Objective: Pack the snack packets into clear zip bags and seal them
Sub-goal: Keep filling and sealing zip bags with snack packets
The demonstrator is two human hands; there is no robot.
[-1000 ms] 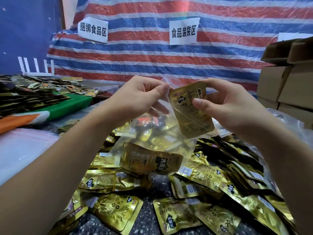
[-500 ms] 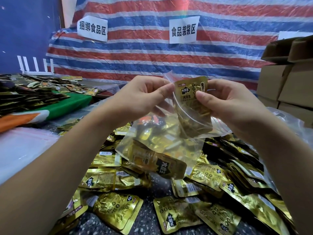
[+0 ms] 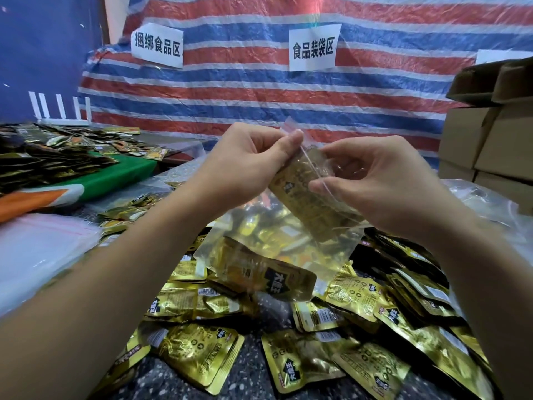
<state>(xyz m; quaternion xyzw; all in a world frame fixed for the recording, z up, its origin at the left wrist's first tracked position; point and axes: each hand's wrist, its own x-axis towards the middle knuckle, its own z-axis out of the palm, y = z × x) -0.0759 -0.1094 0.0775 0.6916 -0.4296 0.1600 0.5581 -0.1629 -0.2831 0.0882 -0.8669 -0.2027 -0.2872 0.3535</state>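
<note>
Both hands, left hand (image 3: 245, 166) and right hand (image 3: 383, 186), pinch the zip bag (image 3: 277, 249) mouth; second snack packet (image 3: 314, 203) sits nearly inside. Next: seat it, press seal.

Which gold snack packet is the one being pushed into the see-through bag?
The gold packet slanting between the left hand and right hand, inside the clear zip bag's mouth. The other loose packets lie on the table.
</note>
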